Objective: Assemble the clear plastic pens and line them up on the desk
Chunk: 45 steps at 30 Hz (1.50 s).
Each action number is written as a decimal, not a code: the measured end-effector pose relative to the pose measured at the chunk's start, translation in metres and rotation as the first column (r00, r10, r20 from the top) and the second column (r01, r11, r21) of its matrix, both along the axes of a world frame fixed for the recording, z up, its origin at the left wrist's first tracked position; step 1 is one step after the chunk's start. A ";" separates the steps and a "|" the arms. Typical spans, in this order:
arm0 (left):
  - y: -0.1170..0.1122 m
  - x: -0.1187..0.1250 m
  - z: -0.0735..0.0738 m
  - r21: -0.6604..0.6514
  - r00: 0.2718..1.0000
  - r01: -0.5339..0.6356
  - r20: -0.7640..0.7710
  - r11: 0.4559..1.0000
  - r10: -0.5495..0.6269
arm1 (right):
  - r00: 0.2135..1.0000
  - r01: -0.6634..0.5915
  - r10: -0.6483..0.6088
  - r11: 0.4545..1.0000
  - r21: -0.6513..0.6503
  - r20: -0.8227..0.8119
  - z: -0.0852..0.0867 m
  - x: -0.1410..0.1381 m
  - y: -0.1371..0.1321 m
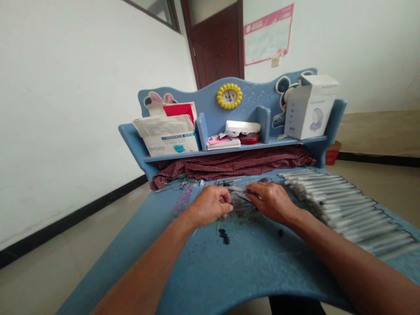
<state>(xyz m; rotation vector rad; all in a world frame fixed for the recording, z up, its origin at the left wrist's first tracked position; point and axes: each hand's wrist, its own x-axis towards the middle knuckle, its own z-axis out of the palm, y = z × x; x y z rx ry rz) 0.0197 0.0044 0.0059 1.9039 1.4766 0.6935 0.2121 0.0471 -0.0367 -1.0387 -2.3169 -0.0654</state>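
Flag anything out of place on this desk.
Mildly odd: one small black piece lies alone nearer the right hand, apart from the black cluster below the left hand. The checked cloth is bunched up beneath the shelf.

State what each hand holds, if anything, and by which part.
The right hand seems to grip a slim, blurred tool by the end farther from the left hand; whether the left holds anything cannot be told.

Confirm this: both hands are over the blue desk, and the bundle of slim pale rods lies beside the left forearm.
Wrong side: the head view shows the slim pale rods beside the right forearm. The left hand and right hand are indeed over the blue desk.
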 end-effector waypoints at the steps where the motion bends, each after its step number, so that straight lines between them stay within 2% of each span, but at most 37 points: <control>1: 0.000 -0.001 0.003 -0.009 0.998 -0.038 0.052 0.999 0.039 | 1.000 -0.002 0.002 1.000 0.001 0.006 0.000 0.000 0.000; 4: 0.000 -0.004 0.012 0.042 0.980 -0.128 0.161 0.991 0.120 | 1.000 -0.013 0.013 1.000 0.003 0.022 0.001 -0.001 -0.002; 7: -0.001 -0.005 0.016 0.111 0.963 -0.181 0.224 0.977 0.153 | 0.999 -0.033 0.033 0.999 -0.006 0.025 0.002 -0.001 -0.004; 14: -0.003 -0.004 0.017 0.136 0.949 -0.178 0.287 0.975 0.133 | 0.998 -0.039 0.039 0.999 -0.015 0.057 0.002 -0.003 -0.006; 23: -0.002 -0.002 0.015 0.185 0.979 -0.162 0.156 0.969 0.134 | 0.996 -0.054 0.056 0.998 -0.030 0.070 0.002 -0.003 -0.004; 32: -0.003 -0.005 0.012 0.331 0.997 -0.052 -0.034 0.942 0.067 | 0.990 -0.052 0.054 0.998 -0.019 0.127 0.004 -0.002 -0.006; 35: -0.002 -0.006 0.012 0.306 0.997 -0.073 0.005 0.949 0.075 | 0.992 -0.076 0.077 0.997 -0.014 0.104 0.003 -0.002 -0.006; 39: -0.002 -0.005 0.013 0.193 0.986 -0.121 0.138 0.974 0.095 | 0.991 -0.098 0.099 0.995 -0.013 0.085 0.002 -0.002 -0.005; 45: -0.001 -0.006 0.012 0.129 0.980 -0.083 0.191 0.988 0.057 | 0.987 -0.110 0.112 0.994 -0.023 0.112 0.002 -0.001 -0.004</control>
